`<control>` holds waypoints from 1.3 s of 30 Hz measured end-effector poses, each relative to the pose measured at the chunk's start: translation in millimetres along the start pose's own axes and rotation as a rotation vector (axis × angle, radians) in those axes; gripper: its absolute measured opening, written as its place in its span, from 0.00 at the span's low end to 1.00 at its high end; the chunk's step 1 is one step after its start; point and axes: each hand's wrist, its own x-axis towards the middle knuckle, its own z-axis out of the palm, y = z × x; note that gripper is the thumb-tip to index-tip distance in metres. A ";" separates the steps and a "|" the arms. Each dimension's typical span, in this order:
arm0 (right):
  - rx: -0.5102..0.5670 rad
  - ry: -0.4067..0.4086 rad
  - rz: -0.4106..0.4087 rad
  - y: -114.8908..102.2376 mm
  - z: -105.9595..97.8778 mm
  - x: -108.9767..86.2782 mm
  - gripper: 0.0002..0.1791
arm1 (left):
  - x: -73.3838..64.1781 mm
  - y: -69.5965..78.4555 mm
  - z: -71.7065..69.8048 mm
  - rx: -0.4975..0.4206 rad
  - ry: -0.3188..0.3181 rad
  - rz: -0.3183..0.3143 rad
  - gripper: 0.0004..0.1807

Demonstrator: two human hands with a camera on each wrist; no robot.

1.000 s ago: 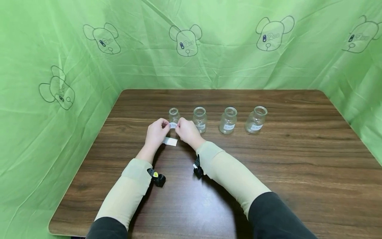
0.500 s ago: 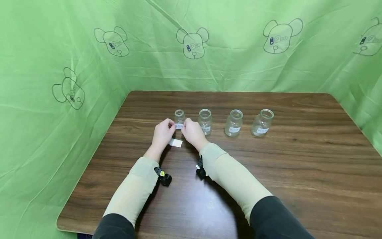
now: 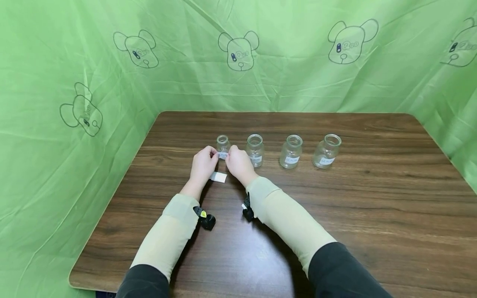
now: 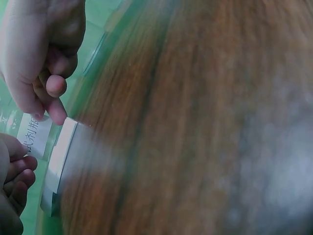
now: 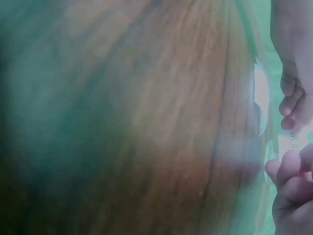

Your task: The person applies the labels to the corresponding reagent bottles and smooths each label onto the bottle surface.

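Observation:
A small white label with printed characters is stretched between my two hands and overlaps the front of the smallest glass bottle. My left hand pinches its left end between thumb and fingertips. At the other end, my right hand pinches it the same way. In the left wrist view the label shows its lettering, with both sets of fingertips at its ends. The right wrist view catches only part of the label. The lower part of the bottle is largely hidden behind hands and label.
To the right stand three larger open glass bottles, each with a white label on its front. A white paper strip lies on the brown wooden table just below my left hand. Green cloth surrounds the table.
The label, bowed a second ago, now looks straighter across the bottle's front. Both hands keep their pinch and barely shift. The head view has swung slightly, moving the whole scene right.

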 end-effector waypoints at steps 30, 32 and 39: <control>0.068 -0.028 0.078 -4.2 1.4 5.9 0.35 | 4.9 0.9 -0.8 -0.065 -0.111 -0.002 0.31; 0.038 -0.037 0.062 -5.0 1.4 5.6 0.30 | 4.7 1.1 -0.9 -0.058 -0.119 0.004 0.29; -0.076 -0.050 -0.017 -3.3 0.8 3.0 0.17 | 4.9 -4.2 -5.6 -0.026 -0.134 0.032 0.23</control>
